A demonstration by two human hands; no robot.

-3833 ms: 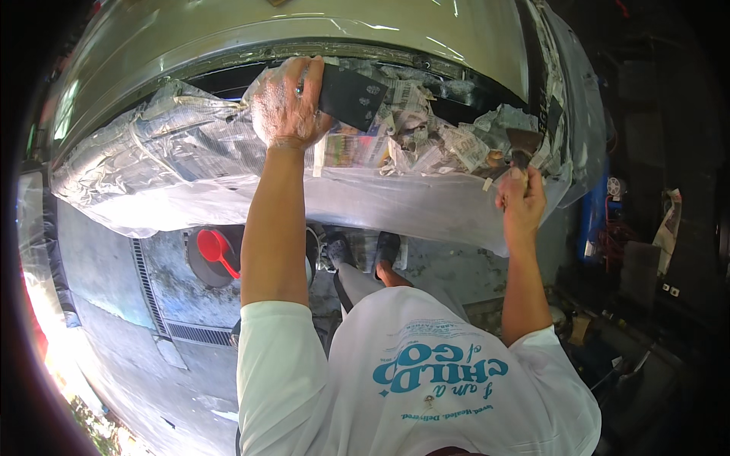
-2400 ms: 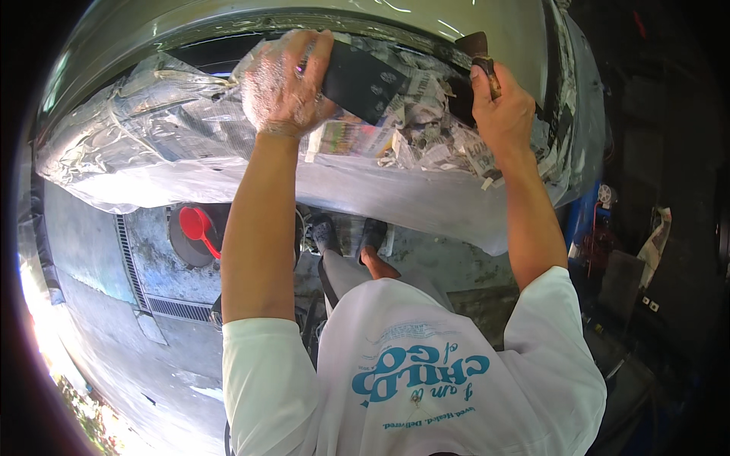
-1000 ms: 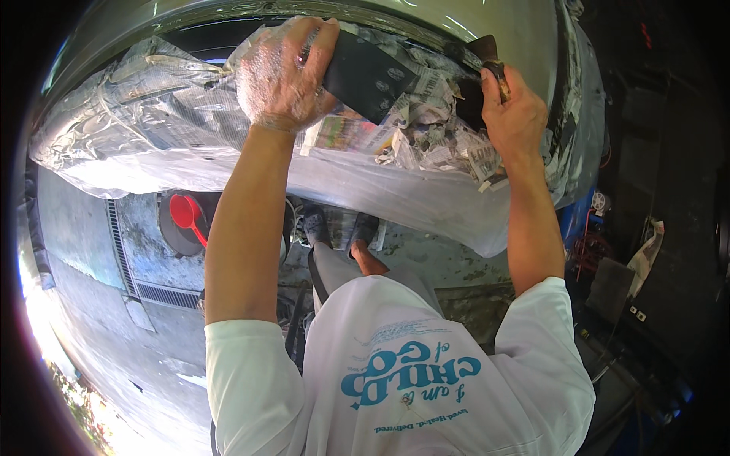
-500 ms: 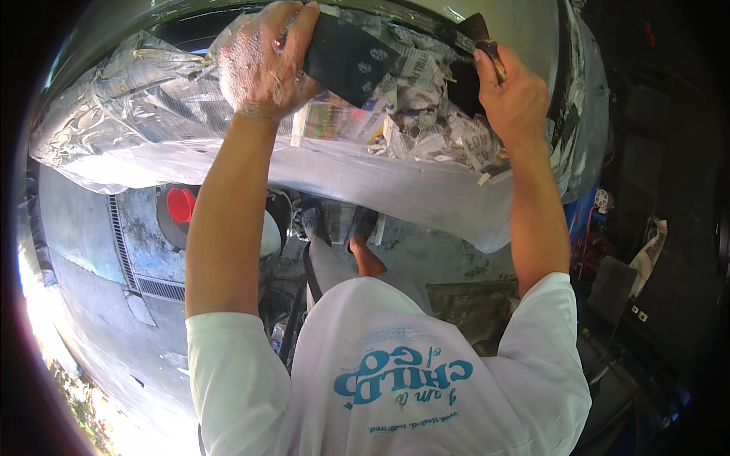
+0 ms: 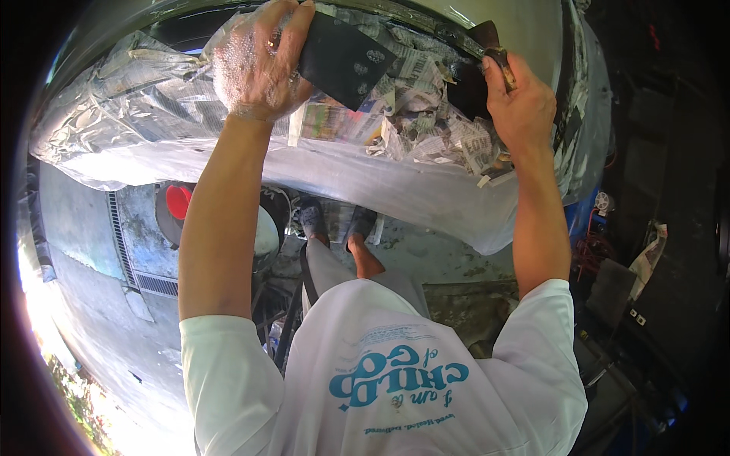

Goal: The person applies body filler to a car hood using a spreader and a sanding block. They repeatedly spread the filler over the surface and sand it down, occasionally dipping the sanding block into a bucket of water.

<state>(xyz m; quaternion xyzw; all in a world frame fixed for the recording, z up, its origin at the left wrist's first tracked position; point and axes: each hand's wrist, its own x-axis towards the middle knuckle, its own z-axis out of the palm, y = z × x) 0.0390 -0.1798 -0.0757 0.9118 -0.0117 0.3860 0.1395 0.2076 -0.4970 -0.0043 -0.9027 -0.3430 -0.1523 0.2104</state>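
Note:
Soap suds cover the back of my left hand, which grips a black sheet of sandpaper with pale round marks at one corner. The sheet hangs over crumpled newspaper on a vehicle body. My right hand is closed round the brown handle of a putty knife. Its dark blade points up toward the glossy vehicle panel at the far side. I cannot tell whether the blade touches the panel. Newspaper masking lies between my two hands.
Clear plastic sheeting drapes down the near side of the vehicle. Beneath my left arm are a red container and a white rounded one. A drain grate crosses the floor. Dark clutter with a blue object stands at the right.
My right hand has shifted slightly right with the putty knife. My left hand and the sandpaper have moved a little left.

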